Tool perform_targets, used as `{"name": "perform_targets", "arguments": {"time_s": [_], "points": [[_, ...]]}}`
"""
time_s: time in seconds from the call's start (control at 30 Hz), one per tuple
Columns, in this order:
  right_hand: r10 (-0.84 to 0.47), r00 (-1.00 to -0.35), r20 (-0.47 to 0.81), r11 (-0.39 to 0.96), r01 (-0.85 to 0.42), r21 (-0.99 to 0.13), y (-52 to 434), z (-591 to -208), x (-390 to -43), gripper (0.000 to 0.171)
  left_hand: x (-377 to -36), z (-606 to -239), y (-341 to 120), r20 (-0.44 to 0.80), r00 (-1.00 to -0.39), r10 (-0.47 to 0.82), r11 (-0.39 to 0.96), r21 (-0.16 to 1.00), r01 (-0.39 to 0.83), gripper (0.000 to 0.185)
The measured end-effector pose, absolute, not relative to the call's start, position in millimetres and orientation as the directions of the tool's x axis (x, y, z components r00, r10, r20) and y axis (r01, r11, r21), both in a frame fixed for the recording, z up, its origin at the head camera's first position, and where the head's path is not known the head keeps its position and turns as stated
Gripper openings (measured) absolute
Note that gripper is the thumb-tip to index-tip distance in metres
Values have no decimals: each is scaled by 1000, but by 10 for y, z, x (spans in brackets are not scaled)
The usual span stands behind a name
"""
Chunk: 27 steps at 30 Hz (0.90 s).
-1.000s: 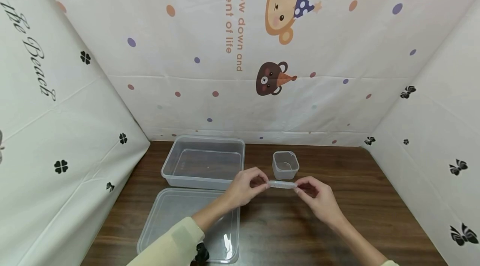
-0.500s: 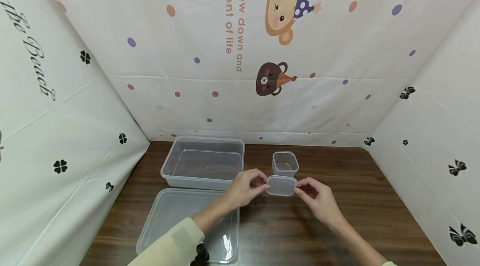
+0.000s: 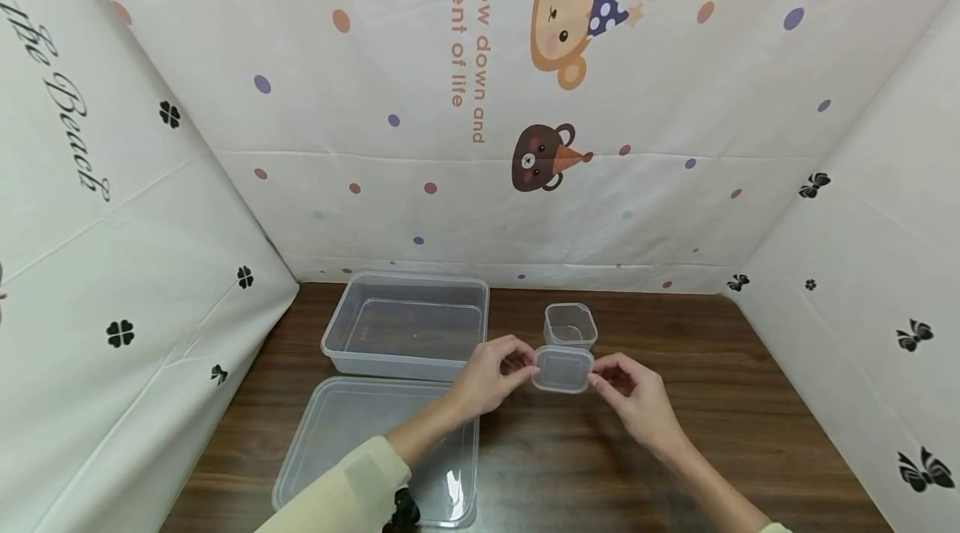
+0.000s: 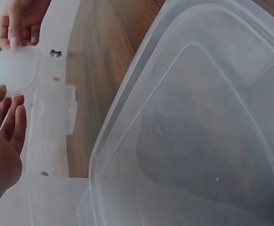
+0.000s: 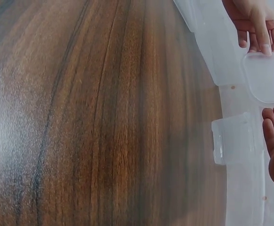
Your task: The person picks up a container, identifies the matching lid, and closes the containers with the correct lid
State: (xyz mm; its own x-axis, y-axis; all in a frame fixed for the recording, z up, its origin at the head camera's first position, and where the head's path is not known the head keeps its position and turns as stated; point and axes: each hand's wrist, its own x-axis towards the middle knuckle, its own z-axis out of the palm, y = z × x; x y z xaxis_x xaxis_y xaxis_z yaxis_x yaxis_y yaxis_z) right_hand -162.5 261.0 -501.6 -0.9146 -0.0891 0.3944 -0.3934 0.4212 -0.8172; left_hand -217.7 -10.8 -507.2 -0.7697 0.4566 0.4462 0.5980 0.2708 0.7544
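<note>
Left hand: the left hand [image 3: 491,373] pinches the left edge of the small lid [image 3: 562,369] between thumb and fingertips, low in the middle of the head view; in the left wrist view its fingers [image 4: 12,120] curl at the lid's edge at the far left of the frame.
Right hand: the right hand [image 3: 633,399] pinches the lid's right edge, just right of centre.
Small lid: clear, held between both hands above the table [image 3: 675,433], tilted so its face shows, just in front of the small tub [image 3: 571,324].
Small tub: open, upright, on the table behind the lid.
Big tub: the big tub [image 3: 405,324] stands open, left of centre.
Big lid: the big lid [image 3: 352,441] lies flat in front of the big tub, under the left forearm.
</note>
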Motion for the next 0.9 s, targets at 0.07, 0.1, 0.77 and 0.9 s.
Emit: {"name": "perform_targets", "arguments": {"time_s": [0.07, 0.1, 0.77, 0.9], "points": [[-73, -919, 388, 429, -380, -820, 2615, -5015, -1631, 11, -2175, -5067, -101, 445, -772, 455, 262, 761, 593, 12], [-64, -921, 384, 429, -373, -823, 2617, -5014, -1636, 11, -2175, -5064, -98, 441, -774, 455, 258, 766, 588, 13], [-24, -905, 425, 417, -395, -818, 2574, -5002, -1668, 17, -2160, -5066, -51, 431, -780, 454, 251, 778, 576, 40], [-27, -890, 455, 408, -425, -808, 2556, -4995, -1665, 22, -2159, -5061, -49, 436, -778, 452, 248, 777, 579, 39]]}}
